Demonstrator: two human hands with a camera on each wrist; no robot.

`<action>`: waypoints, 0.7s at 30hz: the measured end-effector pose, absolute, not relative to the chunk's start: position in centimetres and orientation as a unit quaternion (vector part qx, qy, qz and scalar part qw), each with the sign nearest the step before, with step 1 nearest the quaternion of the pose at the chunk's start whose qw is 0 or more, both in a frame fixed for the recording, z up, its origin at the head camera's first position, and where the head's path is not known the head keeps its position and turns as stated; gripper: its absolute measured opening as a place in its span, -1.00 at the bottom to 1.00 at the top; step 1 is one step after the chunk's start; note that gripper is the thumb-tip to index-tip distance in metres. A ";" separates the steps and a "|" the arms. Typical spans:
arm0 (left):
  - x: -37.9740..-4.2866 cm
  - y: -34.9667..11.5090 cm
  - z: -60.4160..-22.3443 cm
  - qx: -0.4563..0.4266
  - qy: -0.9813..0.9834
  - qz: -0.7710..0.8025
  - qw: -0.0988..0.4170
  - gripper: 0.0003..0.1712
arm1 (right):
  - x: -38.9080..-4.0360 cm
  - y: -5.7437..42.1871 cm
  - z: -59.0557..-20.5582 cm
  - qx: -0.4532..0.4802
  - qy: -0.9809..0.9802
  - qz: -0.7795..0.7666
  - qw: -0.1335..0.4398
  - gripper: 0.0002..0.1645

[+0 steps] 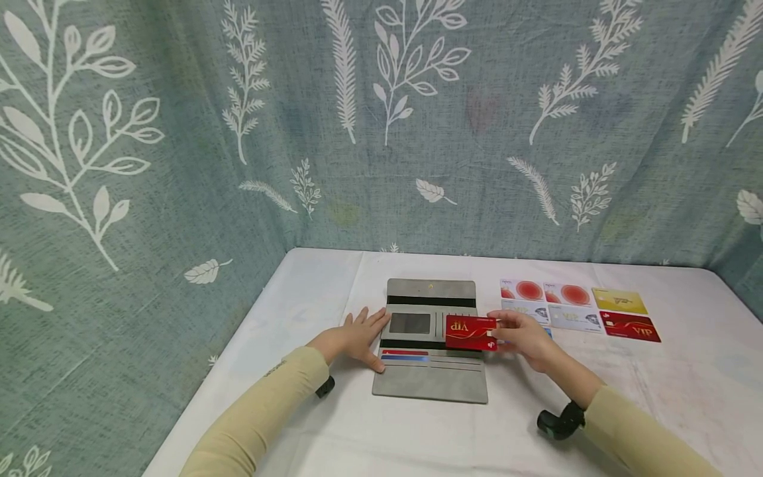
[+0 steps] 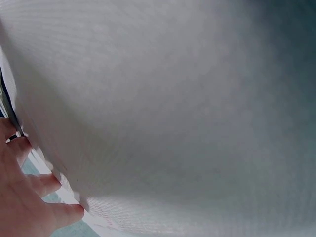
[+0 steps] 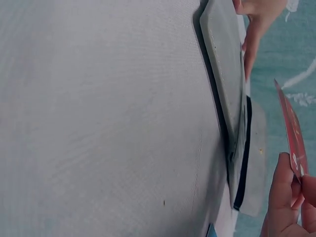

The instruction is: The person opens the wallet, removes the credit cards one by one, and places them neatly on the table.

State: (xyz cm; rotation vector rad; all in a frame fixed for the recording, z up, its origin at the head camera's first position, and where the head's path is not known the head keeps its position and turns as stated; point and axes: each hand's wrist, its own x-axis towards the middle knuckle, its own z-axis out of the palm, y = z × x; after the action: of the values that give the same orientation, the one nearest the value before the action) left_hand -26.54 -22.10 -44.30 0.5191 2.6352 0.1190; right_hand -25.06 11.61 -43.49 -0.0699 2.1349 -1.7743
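Note:
A grey wallet (image 1: 429,387) lies unfolded on the white table, with a clear window on its left half and rows of card slots. In the lower slots at left sit a red card (image 1: 405,352) and a blue card (image 1: 405,358). My left hand (image 1: 360,339) rests with spread fingers on the wallet's left edge. Between thumb and fingers my right hand (image 1: 527,336) pinches a red VIP card (image 1: 467,332) by its right end, over the wallet's right half. In the right wrist view the red card (image 3: 293,133) stands off the wallet (image 3: 224,74).
Right of the wallet, several cards lie in rows: two with red circles (image 1: 575,295), silver VIP cards (image 1: 573,318), a gold card (image 1: 620,301) and another red VIP card (image 1: 629,326). A blue card partly shows behind my right hand. A patterned curtain (image 1: 381,199) hangs behind the table.

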 end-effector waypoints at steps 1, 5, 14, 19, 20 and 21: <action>-26.6 -22.1 -44.3 0.189 0.955 0.043 0.224 0.32 | -25.0 11.7 -43.4 -0.023 0.756 -0.629 0.181 -0.47; -26.6 -22.1 -44.4 0.189 0.955 0.046 0.224 0.32 | -24.8 12.4 -43.3 -0.014 0.757 -0.628 0.181 -0.45; -26.6 -22.1 -44.4 0.189 0.954 0.045 0.226 0.32 | -24.6 14.9 -42.9 -0.009 0.766 -0.620 0.172 -0.36; -26.6 -22.2 -44.4 0.187 0.955 0.040 0.228 0.32 | -24.6 16.8 -42.8 -0.009 0.764 -0.623 0.167 -0.35; -26.6 -22.1 -44.4 0.187 0.955 0.040 0.228 0.32 | -24.5 17.2 -42.7 -0.009 0.762 -0.625 0.167 -0.35; -26.6 -22.1 -44.4 0.186 0.955 0.040 0.227 0.32 | -24.5 17.5 -42.7 -0.005 0.760 -0.629 0.166 -0.36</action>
State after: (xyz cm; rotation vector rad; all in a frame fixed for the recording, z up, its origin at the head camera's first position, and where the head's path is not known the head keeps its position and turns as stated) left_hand -26.59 -22.13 -44.36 0.5133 2.6327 0.1115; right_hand -24.53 17.53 -42.70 -0.0143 2.1637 -1.7901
